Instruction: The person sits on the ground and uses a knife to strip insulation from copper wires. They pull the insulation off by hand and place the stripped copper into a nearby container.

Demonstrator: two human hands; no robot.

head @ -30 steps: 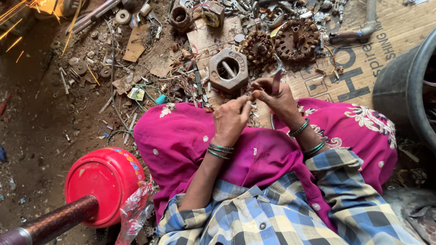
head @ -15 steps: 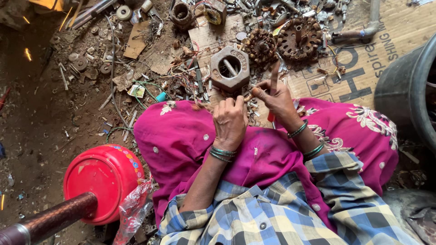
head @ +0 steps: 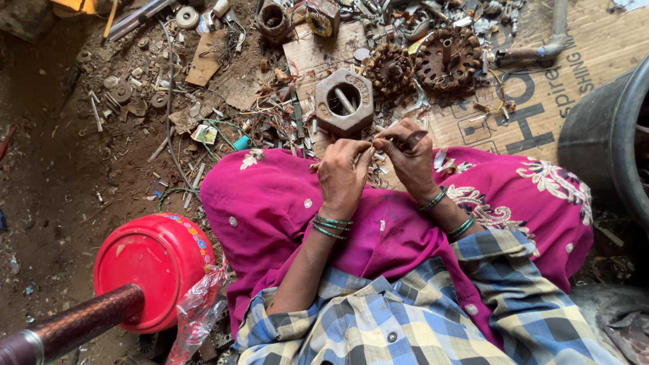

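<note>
My left hand (head: 343,172) and my right hand (head: 407,159) meet above my knees, which are draped in magenta embroidered cloth (head: 284,209). The right hand grips a small dark tool (head: 414,138) whose tip points up and right. The left hand pinches a tiny piece at the fingertips, too small to make out. Both wrists carry green bangles. Just beyond the hands a large rusty hexagonal nut (head: 344,101) lies on cardboard (head: 541,101).
Two rusty round toothed parts (head: 446,59) and a heap of scrap metal lie at the top. Loose bolts, washers and wires are scattered on the dirt at left. A red plastic bowl (head: 150,267) sits lower left beside a dark pipe (head: 74,326). A black tub (head: 608,135) stands at right.
The right hand has dropped the tool from upright to a lower angle and closed in on the left hand. Both hands stay over my knees.
</note>
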